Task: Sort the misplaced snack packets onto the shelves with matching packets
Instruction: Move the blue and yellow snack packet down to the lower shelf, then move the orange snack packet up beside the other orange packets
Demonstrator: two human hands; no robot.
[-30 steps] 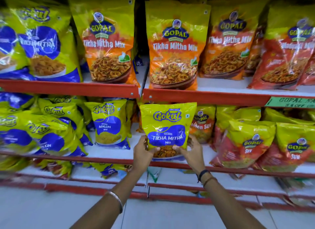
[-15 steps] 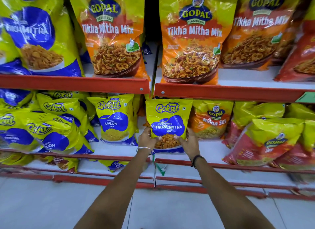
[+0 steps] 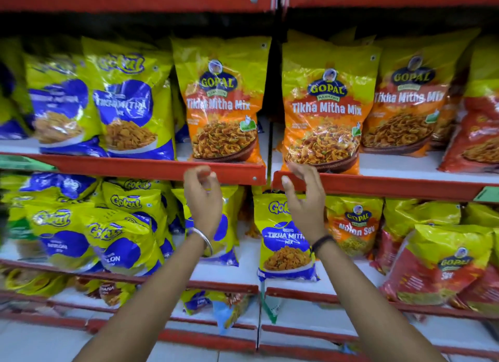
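Observation:
A small yellow-and-blue Gokul Tikha Mitha Mix packet [image 3: 283, 243] stands upright on the middle shelf [image 3: 229, 279], free of both hands. My left hand [image 3: 202, 197] and my right hand [image 3: 303, 199] are raised in front of the upper shelf's red edge [image 3: 151, 167], fingers apart and holding nothing. My right hand covers part of the small packet's top. Just above the hands stand two large orange Gopal Tikha Mitha Mix packets [image 3: 222, 105] [image 3: 324, 110]. Large Gokul Tikha Mitha packets [image 3: 127, 110] stand to their left on the upper shelf.
Small Gokul Nylon Sev packets [image 3: 116, 240] crowd the middle shelf's left. A Gopal Nylon Sev packet [image 3: 353, 226] and red Gopal Sev packets [image 3: 437, 264] fill its right. More packets lie on the bottom shelf [image 3: 216, 307]. A red divider [image 3: 271, 178] separates the two bays.
Both hands have let go of the small Gokul Tikha Mitha Mix packet, which now stands on the middle shelf, and risen to the upper shelf edge. The view has tilted upward.

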